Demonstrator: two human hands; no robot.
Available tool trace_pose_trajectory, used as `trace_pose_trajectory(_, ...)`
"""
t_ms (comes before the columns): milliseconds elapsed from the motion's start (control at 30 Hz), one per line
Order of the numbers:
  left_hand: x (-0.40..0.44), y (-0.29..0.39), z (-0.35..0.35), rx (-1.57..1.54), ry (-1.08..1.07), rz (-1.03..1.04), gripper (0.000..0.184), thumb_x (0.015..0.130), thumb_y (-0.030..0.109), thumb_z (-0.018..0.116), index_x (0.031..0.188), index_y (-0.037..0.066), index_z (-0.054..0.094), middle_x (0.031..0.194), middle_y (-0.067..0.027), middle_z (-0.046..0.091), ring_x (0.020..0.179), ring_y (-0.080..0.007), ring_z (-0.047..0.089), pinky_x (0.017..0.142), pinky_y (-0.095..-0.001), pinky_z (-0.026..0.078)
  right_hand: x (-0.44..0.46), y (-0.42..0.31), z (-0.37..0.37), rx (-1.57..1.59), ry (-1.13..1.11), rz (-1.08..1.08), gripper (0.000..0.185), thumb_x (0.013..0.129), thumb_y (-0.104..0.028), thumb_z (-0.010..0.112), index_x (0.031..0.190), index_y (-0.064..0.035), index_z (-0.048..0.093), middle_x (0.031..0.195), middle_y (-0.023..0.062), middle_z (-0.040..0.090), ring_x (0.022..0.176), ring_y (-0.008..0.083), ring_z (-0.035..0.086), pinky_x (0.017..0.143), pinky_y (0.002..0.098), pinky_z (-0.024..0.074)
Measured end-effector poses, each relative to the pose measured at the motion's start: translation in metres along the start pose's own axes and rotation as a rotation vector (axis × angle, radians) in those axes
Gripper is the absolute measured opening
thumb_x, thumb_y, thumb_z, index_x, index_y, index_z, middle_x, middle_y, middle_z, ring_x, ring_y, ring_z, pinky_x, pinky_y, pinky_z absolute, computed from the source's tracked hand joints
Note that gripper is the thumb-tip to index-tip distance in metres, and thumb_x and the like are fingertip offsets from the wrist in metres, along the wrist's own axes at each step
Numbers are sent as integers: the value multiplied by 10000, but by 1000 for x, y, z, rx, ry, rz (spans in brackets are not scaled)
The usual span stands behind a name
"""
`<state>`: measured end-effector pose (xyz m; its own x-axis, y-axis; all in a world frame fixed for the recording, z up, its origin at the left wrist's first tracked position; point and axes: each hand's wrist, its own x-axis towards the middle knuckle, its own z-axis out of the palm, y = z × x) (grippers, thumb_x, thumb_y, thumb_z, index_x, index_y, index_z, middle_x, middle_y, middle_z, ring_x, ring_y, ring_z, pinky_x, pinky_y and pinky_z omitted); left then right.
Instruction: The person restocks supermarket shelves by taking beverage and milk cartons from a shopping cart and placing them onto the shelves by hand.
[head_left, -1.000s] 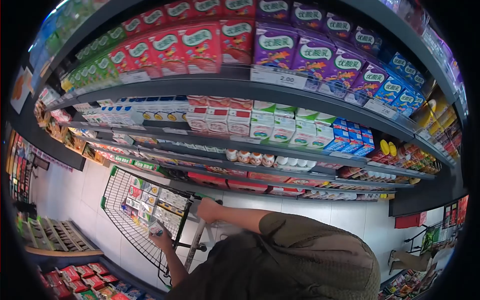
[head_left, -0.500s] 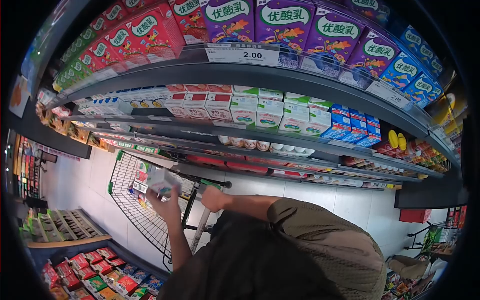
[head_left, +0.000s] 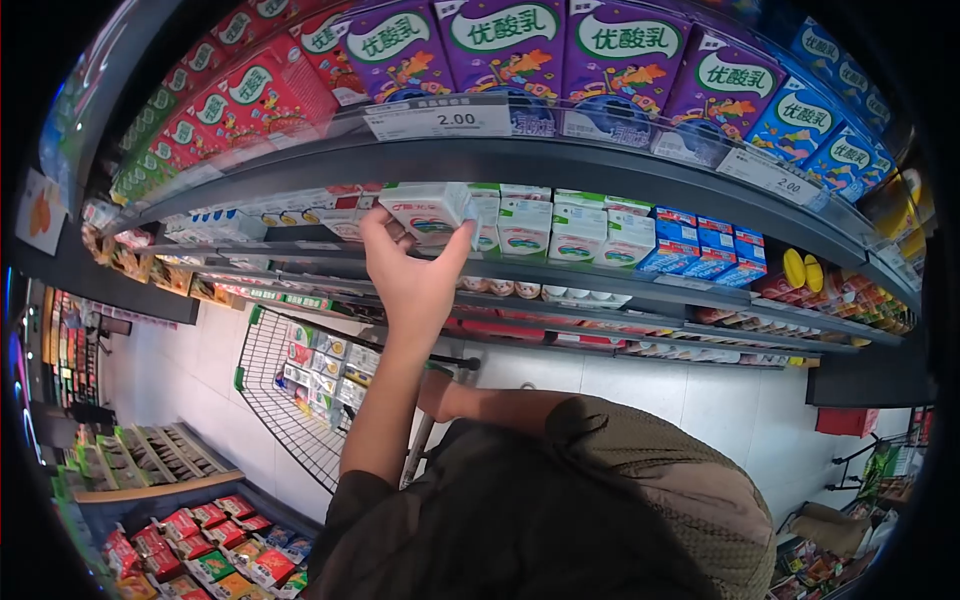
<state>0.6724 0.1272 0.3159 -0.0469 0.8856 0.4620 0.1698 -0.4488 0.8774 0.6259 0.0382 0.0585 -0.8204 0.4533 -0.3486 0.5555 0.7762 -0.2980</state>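
My left hand (head_left: 415, 270) is raised at the middle shelf, closed on a white carton (head_left: 428, 212) with a coloured rainbow-like logo. The thumb is on its right side and the fingers on its left. Behind and to the right stands a row of similar white and green cartons (head_left: 524, 232). Lower down, my right hand (head_left: 434, 394) is at the handle of the shopping cart (head_left: 290, 415), closed round it. Its fingers are partly hidden behind my left forearm. White cartons and other packages (head_left: 322, 362) lie in the cart.
Purple drink boxes (head_left: 500, 50) fill the upper shelf, with red ones (head_left: 265, 90) to the left and blue ones (head_left: 800, 125) to the right. A price tag (head_left: 437, 120) lines the shelf edge. Bagged goods (head_left: 210, 540) stand at lower left.
My left hand has lifted from above the cart up to the middle shelf, with a carton in it. My right hand stays at the cart handle. The view has shifted slightly.
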Motion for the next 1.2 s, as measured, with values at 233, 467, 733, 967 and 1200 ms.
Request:
trace_pose_trajectory(233,12,3,30,15,-19,-44,691,745,82,896,1238,-61,434,1137,-184,606,1006,-230,656,874,-341,537,9,-1,-2,26,0,-13,281,741,-98,678,1005,-71,769,1090,152,744,1047,324,707,910,424,536)
trace_pose_trajectory(467,19,-17,40,79,-29,95,634,733,72,907,1174,-75,476,1084,-195,627,983,-241,677,826,-348,558,15,2,-1,46,20,-32,294,744,-96,678,1024,-71,763,1102,153,738,1057,323,701,912,428,530)
trace_pose_trajectory(733,23,-14,41,74,-45,127,615,721,61,915,1141,-76,486,1090,-192,622,953,-241,678,819,-341,562,20,3,4,54,52,-52,308,747,-94,678,1045,-72,756,1116,154,732,1068,321,695,914,432,523)
trace_pose_trajectory(967,20,-28,40,175,-7,184,557,754,49,886,1161,-49,519,1003,-144,680,861,-211,703,752,-296,565,28,2,14,74,121,-62,322,751,-92,678,1063,-72,750,1128,155,726,1078,320,689,916,436,517)
trace_pose_trajectory(1200,-11,-23,25,534,3,280,783,778,104,856,1398,-74,413,1333,-241,504,1236,-353,533,1000,-423,471,38,8,67,347,688,-90,335,754,-90,678,1082,-73,744,1140,156,720,1088,318,683,918,439,511)
